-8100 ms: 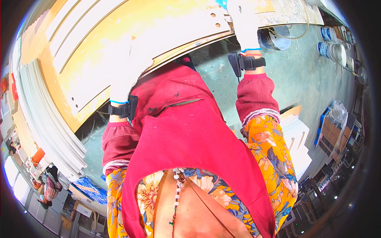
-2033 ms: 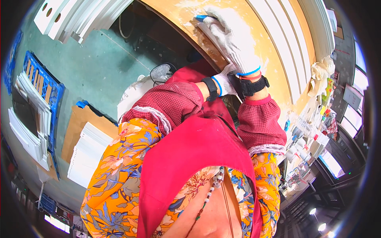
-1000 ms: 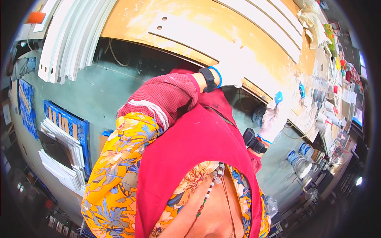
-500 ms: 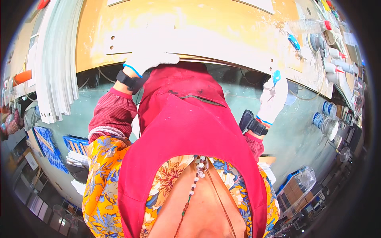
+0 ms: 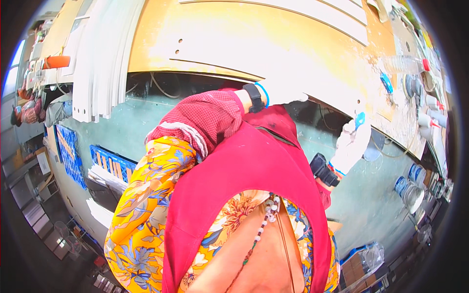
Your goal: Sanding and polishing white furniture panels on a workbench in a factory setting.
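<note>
A white panel (image 5: 220, 41) with small holes near its ends lies along the front edge of the workbench. My left hand (image 5: 281, 96), in a white glove, rests at the panel's near edge, with a digit stretched out to the right. Glare washes out its other fingers against the panel. Just past the panel's right end, in front of the bench, my gloved right hand (image 5: 352, 140) is closed around a small blue object (image 5: 360, 119). Only that object's top sticks out of the fingers, so its kind is hidden.
Long white strips (image 5: 103, 63) overhang the bench at left. More white panels (image 5: 332, 17) lie at its far side. A clear bottle with a red cap (image 5: 403, 64), a blue tool (image 5: 386, 83) and tubes crowd the right. Buckets (image 5: 409, 190) stand on the floor at right.
My left hand has slid right along the panel's near edge, and its arm now reaches across my apron. My right hand stays near the panel's right end with the blue object. The whole view has shifted.
</note>
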The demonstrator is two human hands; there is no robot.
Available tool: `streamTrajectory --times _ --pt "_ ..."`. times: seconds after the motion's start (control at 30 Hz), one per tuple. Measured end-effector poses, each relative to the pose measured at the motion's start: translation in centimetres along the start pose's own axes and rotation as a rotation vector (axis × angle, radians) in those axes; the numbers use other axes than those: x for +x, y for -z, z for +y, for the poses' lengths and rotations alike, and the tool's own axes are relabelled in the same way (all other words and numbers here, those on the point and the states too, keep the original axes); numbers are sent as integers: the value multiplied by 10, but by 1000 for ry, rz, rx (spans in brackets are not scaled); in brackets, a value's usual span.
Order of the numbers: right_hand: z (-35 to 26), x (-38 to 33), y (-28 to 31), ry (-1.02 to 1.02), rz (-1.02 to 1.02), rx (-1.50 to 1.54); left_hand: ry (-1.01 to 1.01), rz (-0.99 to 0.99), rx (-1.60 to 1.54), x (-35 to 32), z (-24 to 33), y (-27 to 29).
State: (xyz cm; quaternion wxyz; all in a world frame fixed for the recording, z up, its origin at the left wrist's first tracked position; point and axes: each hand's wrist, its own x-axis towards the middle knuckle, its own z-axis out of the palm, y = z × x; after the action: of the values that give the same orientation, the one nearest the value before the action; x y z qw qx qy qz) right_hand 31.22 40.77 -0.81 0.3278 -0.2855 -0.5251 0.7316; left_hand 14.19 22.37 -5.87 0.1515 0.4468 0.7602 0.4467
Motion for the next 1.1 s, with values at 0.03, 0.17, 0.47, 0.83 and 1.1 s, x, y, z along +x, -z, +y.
streamTrajectory --times 0.03,0.17,0.47,0.83,1.1 --pt "0 -2 0 36 36 -177 123 -80 -93 1 0 1" --pt "7 -1 9 132 87 -302 -84 -43 203 11 12 18" --pt "13 15 46 50 -85 327 -113 4 482 59 61 129" --pt "16 4 39 -6 -81 389 403 265 1297 33 12 400" --pt "21 13 5 -12 -116 308 1037 438 1049 -75 -66 486"
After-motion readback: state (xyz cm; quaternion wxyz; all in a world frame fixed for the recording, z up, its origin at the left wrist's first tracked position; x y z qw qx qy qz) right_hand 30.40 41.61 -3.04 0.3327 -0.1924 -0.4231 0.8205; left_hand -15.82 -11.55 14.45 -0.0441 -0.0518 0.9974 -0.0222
